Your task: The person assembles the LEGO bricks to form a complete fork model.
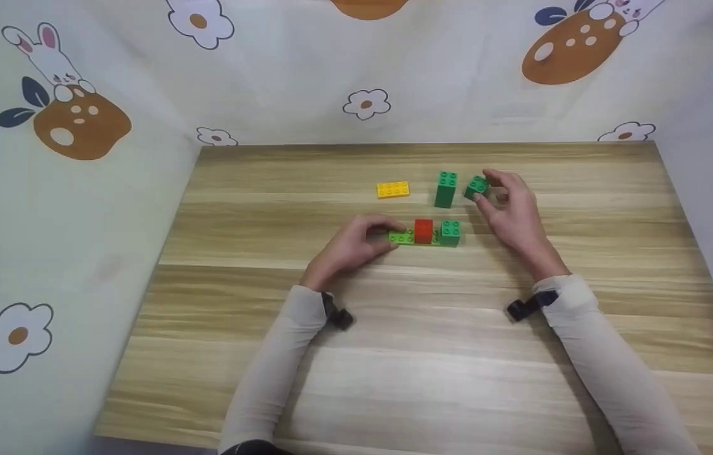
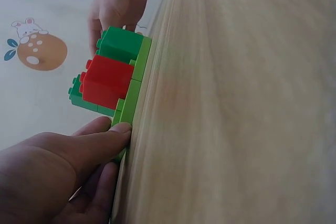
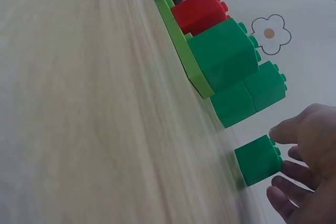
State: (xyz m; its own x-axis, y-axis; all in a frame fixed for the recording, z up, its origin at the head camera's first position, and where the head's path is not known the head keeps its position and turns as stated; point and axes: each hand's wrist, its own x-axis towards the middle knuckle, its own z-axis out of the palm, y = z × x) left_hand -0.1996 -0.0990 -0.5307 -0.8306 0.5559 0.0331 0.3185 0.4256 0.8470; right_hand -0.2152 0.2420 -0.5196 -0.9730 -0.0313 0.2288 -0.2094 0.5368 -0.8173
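Observation:
Two light green plates lie end to end in a strip on the table. My left hand pinches the strip's left end between thumb and fingers. A red brick stands near the strip's middle, and a green brick sits on its right end. Behind them rises a tall stack of green bricks. Right of that stack, my right hand holds a small green brick, thumb and fingertips around its studded upper part. This brick is turned at an angle, low over the wood.
A flat yellow plate with studs lies left of the tall stack. The wooden table meets patterned cloth walls at the back and sides. Dark wrist cameras stick out inward from both sleeves.

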